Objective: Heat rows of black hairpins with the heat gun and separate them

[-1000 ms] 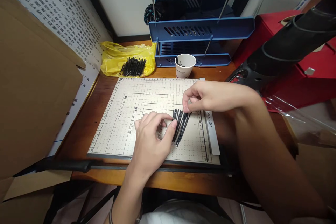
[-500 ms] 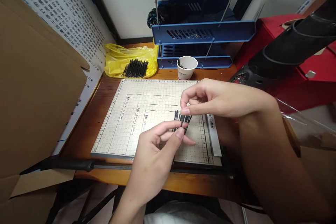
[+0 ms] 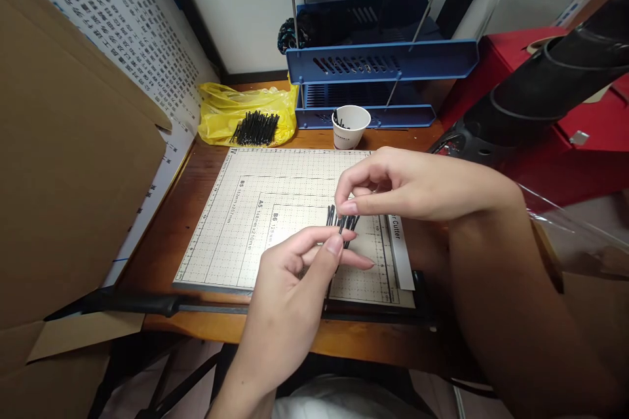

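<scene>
Head view: a bundle of thin black sticks [image 3: 343,221] hangs just over the paper cutter board [image 3: 255,209] — right hand [image 3: 407,186] pinching its far ends from above, left hand [image 3: 295,275] pinched round its near part — long axis running away from the person.

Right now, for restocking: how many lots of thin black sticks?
3: a bundle between left hand and right hand; a pile on the yellow plastic bag; sticks in the white paper cup; others possibly hidden.
</scene>
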`<control>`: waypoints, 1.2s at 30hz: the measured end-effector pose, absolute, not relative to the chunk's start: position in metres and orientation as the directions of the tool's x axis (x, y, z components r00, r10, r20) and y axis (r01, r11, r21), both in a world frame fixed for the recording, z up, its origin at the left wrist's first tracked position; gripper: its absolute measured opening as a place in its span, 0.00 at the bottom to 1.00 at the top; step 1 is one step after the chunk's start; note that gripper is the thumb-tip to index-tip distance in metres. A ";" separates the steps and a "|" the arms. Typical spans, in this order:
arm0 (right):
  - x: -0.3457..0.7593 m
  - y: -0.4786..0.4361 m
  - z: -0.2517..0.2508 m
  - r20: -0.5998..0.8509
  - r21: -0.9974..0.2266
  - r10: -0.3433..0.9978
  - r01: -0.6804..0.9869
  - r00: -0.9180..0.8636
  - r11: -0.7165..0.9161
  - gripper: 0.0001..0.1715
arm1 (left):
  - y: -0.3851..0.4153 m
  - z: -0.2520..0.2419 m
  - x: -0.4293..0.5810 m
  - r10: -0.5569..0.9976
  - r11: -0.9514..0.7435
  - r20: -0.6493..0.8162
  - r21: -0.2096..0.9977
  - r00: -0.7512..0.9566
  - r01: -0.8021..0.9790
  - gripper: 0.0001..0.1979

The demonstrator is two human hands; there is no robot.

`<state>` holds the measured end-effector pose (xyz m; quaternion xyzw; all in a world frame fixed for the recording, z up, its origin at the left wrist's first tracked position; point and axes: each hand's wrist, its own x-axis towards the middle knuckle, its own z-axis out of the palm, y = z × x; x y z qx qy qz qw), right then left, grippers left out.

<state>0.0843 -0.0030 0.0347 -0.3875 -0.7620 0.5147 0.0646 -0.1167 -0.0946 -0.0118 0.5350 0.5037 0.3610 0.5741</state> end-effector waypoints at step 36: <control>0.085 0.013 0.012 -0.522 -0.357 0.799 0.928 -0.297 0.112 0.07 | -0.083 -0.055 -0.100 0.944 -0.258 0.304 0.448 0.125 0.856 0.06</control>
